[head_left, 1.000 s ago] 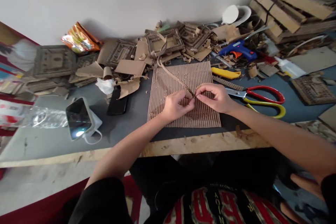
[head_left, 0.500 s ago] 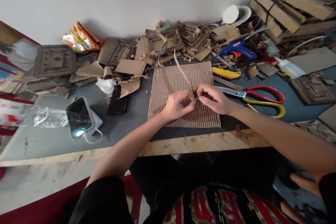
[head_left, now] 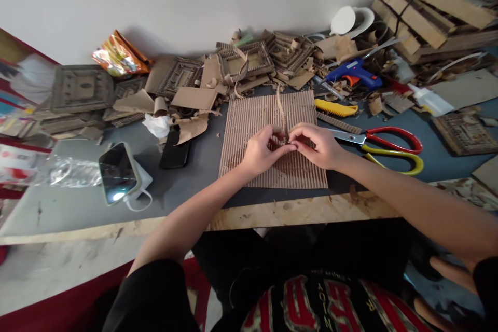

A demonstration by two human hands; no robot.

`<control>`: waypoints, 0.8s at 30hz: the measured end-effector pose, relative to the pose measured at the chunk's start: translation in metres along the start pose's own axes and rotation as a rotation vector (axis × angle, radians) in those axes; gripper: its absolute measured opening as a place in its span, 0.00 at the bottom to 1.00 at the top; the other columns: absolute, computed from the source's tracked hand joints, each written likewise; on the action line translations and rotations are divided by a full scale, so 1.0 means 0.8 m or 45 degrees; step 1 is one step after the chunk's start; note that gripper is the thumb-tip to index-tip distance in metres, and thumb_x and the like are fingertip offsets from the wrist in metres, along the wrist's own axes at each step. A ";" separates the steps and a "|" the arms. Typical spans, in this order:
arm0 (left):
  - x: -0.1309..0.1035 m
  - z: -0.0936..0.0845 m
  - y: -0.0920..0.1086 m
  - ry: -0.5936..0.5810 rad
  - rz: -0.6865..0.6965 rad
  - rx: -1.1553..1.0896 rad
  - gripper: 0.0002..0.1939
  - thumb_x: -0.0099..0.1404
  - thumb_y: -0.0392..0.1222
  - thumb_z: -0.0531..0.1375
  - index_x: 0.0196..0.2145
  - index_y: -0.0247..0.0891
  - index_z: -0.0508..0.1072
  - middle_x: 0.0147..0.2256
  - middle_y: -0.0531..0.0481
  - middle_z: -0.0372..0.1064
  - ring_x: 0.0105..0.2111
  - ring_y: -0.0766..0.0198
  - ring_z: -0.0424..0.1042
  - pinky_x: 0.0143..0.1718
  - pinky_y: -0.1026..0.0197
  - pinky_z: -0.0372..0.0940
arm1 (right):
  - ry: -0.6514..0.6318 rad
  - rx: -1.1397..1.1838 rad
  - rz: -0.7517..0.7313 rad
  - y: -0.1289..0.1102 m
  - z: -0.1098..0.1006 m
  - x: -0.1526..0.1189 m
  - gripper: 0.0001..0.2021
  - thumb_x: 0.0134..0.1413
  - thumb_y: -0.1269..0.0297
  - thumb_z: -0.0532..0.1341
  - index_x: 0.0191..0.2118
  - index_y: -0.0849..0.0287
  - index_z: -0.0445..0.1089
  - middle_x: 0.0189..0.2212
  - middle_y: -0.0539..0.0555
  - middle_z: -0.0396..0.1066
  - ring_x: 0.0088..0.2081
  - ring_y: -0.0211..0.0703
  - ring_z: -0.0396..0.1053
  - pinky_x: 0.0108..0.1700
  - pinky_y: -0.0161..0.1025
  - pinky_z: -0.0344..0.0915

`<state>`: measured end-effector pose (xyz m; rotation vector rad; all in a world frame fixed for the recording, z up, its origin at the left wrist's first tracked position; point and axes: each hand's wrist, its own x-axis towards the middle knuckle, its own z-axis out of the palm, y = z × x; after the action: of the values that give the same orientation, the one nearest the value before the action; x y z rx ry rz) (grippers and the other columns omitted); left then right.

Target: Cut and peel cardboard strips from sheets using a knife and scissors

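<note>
A thin corrugated cardboard strip [head_left: 280, 105] runs from my fingertips toward the back of the table. My left hand [head_left: 263, 151] pinches its near end, thumb and fingers closed. Right beside it my right hand [head_left: 314, 145] is closed on the same end, and the two thumbs meet. The strip's gripped end is mostly covered by fingers. Under both hands lies a square corrugated cardboard sheet [head_left: 249, 119], its ridges running front to back.
To the right lie scissors [head_left: 383, 145] with red and yellow handles, a yellow cutter [head_left: 335, 108] and a blue glue gun [head_left: 355, 72]. Cardboard frames [head_left: 245, 62] and scraps line the wall. Leftward are a black phone [head_left: 175, 150] and a lit phone [head_left: 119, 172].
The strip's far part has swung to the right and now stands more upright. My fingers have drawn closer together, thumbs now touching.
</note>
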<state>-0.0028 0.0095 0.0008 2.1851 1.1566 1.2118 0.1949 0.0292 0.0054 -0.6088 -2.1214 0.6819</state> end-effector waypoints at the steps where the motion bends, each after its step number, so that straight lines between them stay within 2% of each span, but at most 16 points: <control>1: -0.001 0.001 0.000 -0.015 -0.003 0.055 0.18 0.64 0.55 0.61 0.31 0.37 0.66 0.26 0.55 0.66 0.24 0.72 0.65 0.24 0.69 0.62 | -0.001 -0.017 -0.018 0.001 0.000 0.000 0.02 0.62 0.69 0.56 0.38 0.57 0.65 0.35 0.53 0.69 0.34 0.36 0.66 0.33 0.34 0.63; 4: -0.001 0.002 0.000 -0.057 0.060 0.187 0.18 0.68 0.53 0.57 0.28 0.37 0.64 0.22 0.57 0.60 0.21 0.72 0.60 0.21 0.68 0.56 | -0.005 -0.046 -0.067 0.001 0.000 0.000 0.02 0.62 0.70 0.56 0.38 0.57 0.64 0.36 0.53 0.68 0.34 0.36 0.66 0.33 0.34 0.63; 12: 0.006 -0.005 0.000 -0.054 0.376 0.007 0.16 0.70 0.49 0.56 0.27 0.38 0.63 0.23 0.54 0.62 0.25 0.69 0.65 0.26 0.66 0.60 | -0.013 0.000 -0.123 -0.006 0.000 -0.001 0.02 0.61 0.70 0.55 0.38 0.56 0.62 0.35 0.53 0.66 0.37 0.40 0.66 0.37 0.38 0.64; 19: 0.005 -0.007 -0.001 -0.148 0.370 -0.095 0.14 0.70 0.48 0.56 0.29 0.38 0.64 0.25 0.53 0.65 0.27 0.68 0.67 0.30 0.65 0.63 | -0.042 0.109 -0.114 -0.002 -0.001 0.000 0.03 0.63 0.67 0.52 0.36 0.56 0.59 0.33 0.52 0.62 0.34 0.39 0.62 0.37 0.38 0.60; 24: 0.006 -0.006 0.000 -0.145 0.416 -0.150 0.13 0.70 0.46 0.57 0.30 0.38 0.64 0.26 0.53 0.66 0.28 0.69 0.67 0.31 0.66 0.64 | -0.056 0.138 -0.114 -0.003 -0.001 0.001 0.05 0.64 0.66 0.50 0.35 0.56 0.56 0.31 0.51 0.59 0.32 0.38 0.59 0.34 0.38 0.57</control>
<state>-0.0055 0.0134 0.0057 2.3795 0.6820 1.2263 0.1949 0.0280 0.0079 -0.4412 -2.1230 0.7609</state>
